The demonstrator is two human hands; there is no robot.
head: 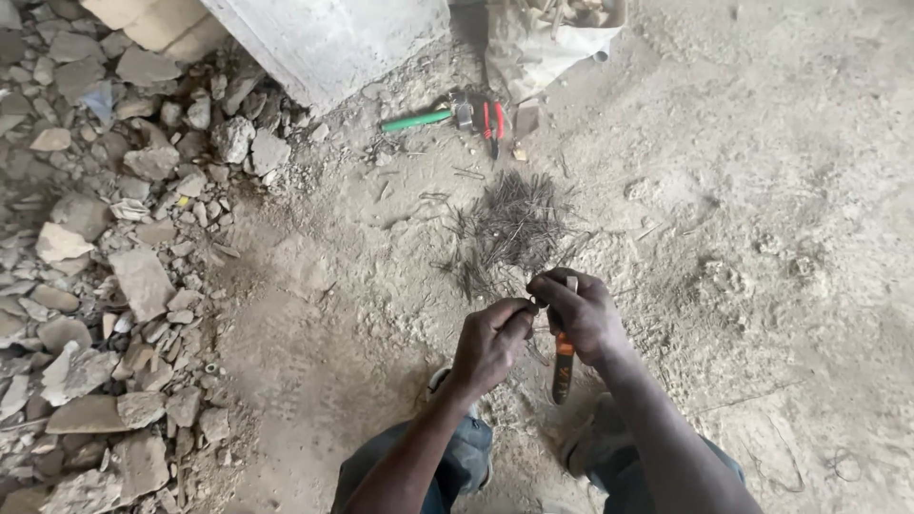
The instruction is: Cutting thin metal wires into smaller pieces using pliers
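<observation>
The right hand (583, 314) gripped an orange-handled tool (563, 366), handle hanging down; the left hand (490, 341) pinched a thin wire piece (barely visible) at its head, above the wire pile (514, 227) on the floor. Judged mid-bend; steadiness needed.

Our arms are bare to the elbow, no sleeves or gloves; we wear faded blue-grey jeans (457, 462) and dusty shoes (440, 379).
</observation>
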